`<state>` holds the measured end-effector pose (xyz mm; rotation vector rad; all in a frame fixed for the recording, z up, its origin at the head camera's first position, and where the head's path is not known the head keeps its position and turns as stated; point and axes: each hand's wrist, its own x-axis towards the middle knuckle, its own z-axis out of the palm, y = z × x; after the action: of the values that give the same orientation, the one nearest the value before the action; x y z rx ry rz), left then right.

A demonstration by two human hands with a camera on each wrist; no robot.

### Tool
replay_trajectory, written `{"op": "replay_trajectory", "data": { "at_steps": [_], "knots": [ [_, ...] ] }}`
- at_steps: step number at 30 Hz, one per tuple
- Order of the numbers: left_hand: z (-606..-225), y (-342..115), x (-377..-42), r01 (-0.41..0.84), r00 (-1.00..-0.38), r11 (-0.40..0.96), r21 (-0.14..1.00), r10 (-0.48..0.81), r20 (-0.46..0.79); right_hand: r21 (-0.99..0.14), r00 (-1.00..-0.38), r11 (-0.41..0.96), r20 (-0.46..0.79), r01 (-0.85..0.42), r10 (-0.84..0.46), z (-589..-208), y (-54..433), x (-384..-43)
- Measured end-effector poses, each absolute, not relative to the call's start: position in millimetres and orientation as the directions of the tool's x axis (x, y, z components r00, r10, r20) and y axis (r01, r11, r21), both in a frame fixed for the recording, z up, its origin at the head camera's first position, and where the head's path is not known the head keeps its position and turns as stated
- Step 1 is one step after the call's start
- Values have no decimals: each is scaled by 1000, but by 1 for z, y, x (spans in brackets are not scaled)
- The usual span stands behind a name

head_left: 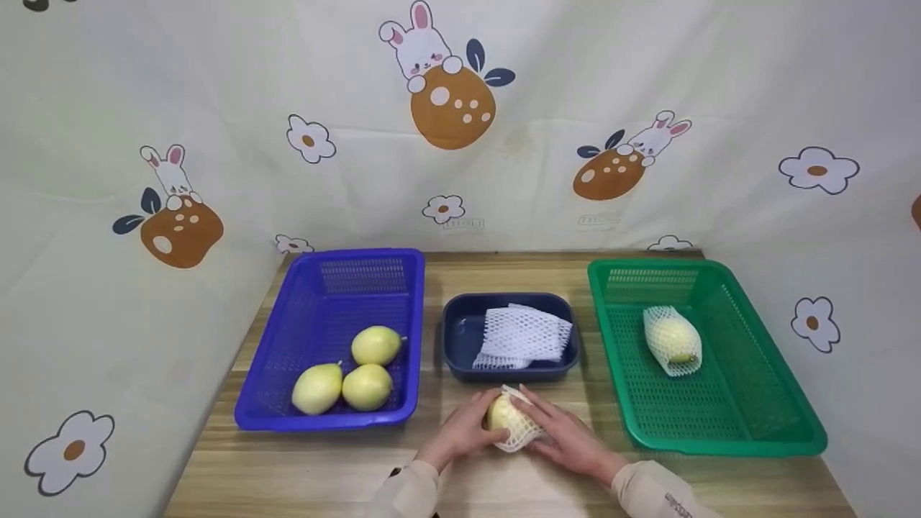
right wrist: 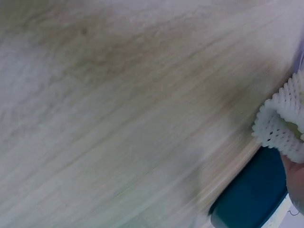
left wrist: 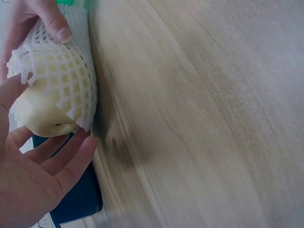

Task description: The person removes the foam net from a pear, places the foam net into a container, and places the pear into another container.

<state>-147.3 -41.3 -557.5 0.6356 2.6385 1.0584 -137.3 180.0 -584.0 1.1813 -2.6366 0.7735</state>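
A pale yellow pear (left wrist: 45, 111) lies partly inside a white foam net sleeve (left wrist: 66, 71), between both hands over the near middle of the table. Its bare end, with a small dark dimple, sticks out toward my left hand (head_left: 466, 427). That hand holds the pear, its thumb at the net's edge and its fingers against the lower side. My right hand (head_left: 572, 440) grips the netted far end, thumb pressed on the mesh. At the right edge of the right wrist view, the net's open end (right wrist: 273, 126) shows, with most of the hand out of frame.
Left stands a blue basket (head_left: 415, 345) with three bare pears (head_left: 367, 387). A dark blue tray (head_left: 453, 352) behind my hands holds several flat foam nets (head_left: 529, 334). In the green basket (head_left: 727, 403) at right lies a netted pear (head_left: 673, 338). A printed cloth (head_left: 532, 180) hangs behind.
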Motion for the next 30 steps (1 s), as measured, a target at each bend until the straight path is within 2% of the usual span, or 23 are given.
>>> {"op": "replay_trajectory", "data": {
  "at_steps": [7, 12, 17, 30],
  "knots": [
    [-563, -36, -150, 340, -871, 612, 714, 491, -6, -383, -639, 512, 439, -769, -632, -587, 183, -139],
    [-565, -34, -151, 391, -863, 614, 686, 503, 42, -397, -648, 515, 402, -760, -646, -588, 183, -139],
    [-566, -34, -150, 391, -874, 633, 668, 483, 54, -404, -655, 522, 360, -752, -665, -587, 182, -137],
    [-567, -40, -149, 342, -883, 583, 737, 469, 38, -401, -596, 446, 447, -800, -667, -586, 182, -140]
  ]
}}
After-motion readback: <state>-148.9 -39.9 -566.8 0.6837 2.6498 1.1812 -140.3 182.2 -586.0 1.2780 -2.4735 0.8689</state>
